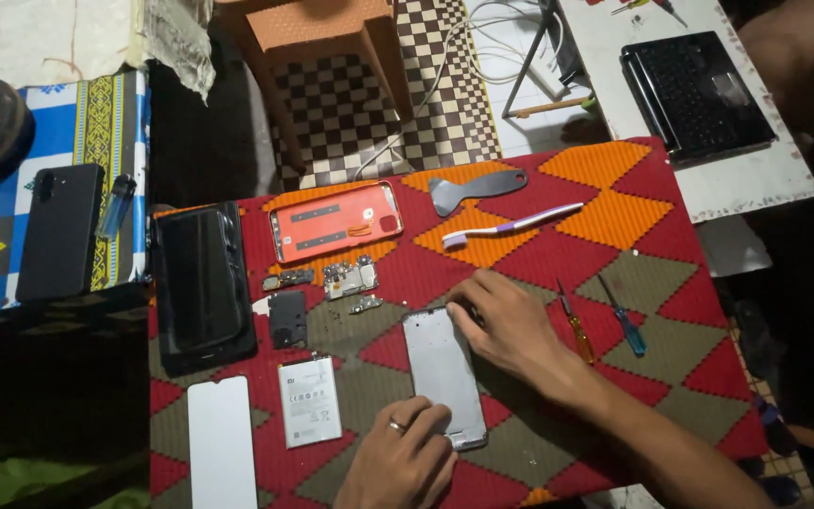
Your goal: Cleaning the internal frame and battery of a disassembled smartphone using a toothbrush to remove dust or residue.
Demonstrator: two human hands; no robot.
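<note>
A grey phone frame (pixel 442 363) lies flat on the red patterned mat (pixel 558 254). My left hand (pixel 400 457), with a ring on one finger, presses its fingertips on the frame's lower left edge. My right hand (pixel 511 327) rests on the frame's upper right corner, fingers spread over it. Neither hand lifts the frame. Left of it lie a white battery (pixel 309 401), a small black cover plate (pixel 287 319), circuit boards (pixel 350 279) and an orange back cover (pixel 335 221).
A black phone screen (pixel 202 283) and a white glass sheet (pixel 221 441) lie at the mat's left. A toothbrush (pixel 511 226), grey pry tool (pixel 476 188), and orange (pixel 577 328) and blue (pixel 624 319) screwdrivers lie to the right. Beyond are a black phone (pixel 60 230), lighter (pixel 116 205) and laptop (pixel 694 92).
</note>
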